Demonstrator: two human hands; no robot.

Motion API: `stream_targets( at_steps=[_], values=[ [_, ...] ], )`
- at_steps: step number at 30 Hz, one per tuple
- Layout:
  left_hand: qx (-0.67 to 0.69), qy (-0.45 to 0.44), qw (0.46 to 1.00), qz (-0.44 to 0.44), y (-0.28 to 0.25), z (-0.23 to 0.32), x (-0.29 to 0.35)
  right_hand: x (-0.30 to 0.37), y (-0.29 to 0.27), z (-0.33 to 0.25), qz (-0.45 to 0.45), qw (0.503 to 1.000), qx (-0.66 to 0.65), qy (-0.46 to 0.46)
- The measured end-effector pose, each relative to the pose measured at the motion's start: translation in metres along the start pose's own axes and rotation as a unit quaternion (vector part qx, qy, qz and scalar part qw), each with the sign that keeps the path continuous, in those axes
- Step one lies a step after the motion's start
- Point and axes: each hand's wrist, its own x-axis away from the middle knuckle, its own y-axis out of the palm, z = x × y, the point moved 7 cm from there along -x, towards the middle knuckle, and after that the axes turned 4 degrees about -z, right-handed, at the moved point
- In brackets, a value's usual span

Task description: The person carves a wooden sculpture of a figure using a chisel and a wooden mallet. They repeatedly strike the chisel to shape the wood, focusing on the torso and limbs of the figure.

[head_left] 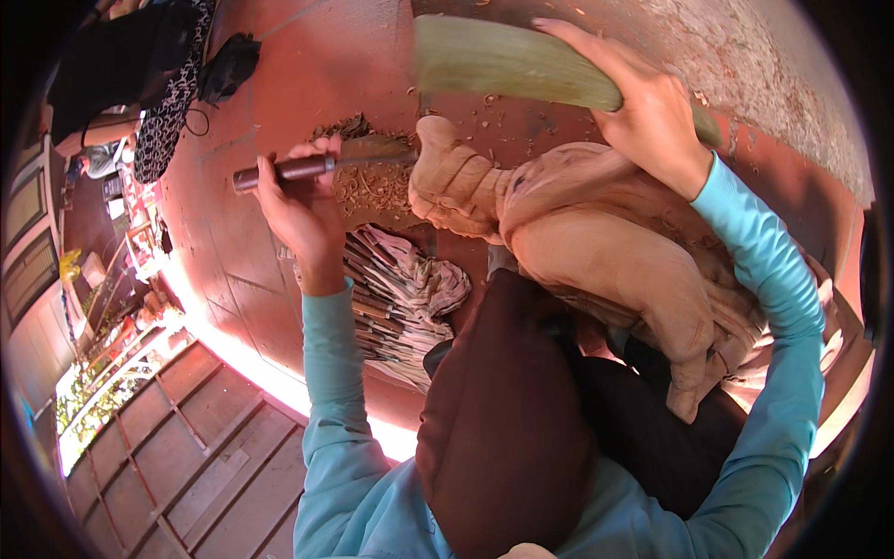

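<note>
A carver in turquoise sleeves (331, 359) bends over a carved wooden figure (605, 247), which lies slantwise from the centre of the frame toward the lower right, beside a brown-clothed leg (512, 410). From where I stand, the left hand (303, 210), left of centre, is curled around the dark brown handle of a chisel (303, 169), the fingers partly hidden behind it. The blade points right, its tip at the figure's knobbed end; whether metal meets wood I cannot tell. In the upper right, the right hand (656, 116) grips a greenish wooden club (507, 61), thumb and fingers spread around its sides, the broad end reaching left above the figure and slightly blurred.

Curled wood shavings (368, 196) are heaped below the chisel, with more scattered across the red tiled floor (228, 252) toward the top. Left of the leg, a row of slim hand tools (372, 312) rests against a crumpled pinkish cloth (445, 291). A rough pale surface (792, 56) fills the upper right corner; a black bag-like object (230, 67) sits in the upper left, beside dark and patterned fabric (168, 121).
</note>
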Motion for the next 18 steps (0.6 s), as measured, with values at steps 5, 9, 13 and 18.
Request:
stream_targets(
  at_steps=[5, 9, 13, 18],
  values=[
    [0.121, -0.002, 0.993, -0.001, 0.014, -0.015, -0.037, 0.005, 0.013, 0.022, 0.056, 0.997, -0.043, 0.043],
    [0.096, -0.052, 0.994, 0.029, 0.045, -0.044, -0.054, 0.002, 0.017, 0.029, 0.045, 0.997, -0.029, 0.061],
    [0.033, -0.061, 0.997, 0.019, 0.047, -0.058, -0.065, -0.001, 0.019, 0.025, 0.02, 0.998, -0.013, 0.058],
    [0.017, -0.053, 0.998, -0.032, 0.061, -0.057, -0.065, -0.003, 0.016, 0.023, 0.025, 0.998, -0.034, 0.051]
  ],
)
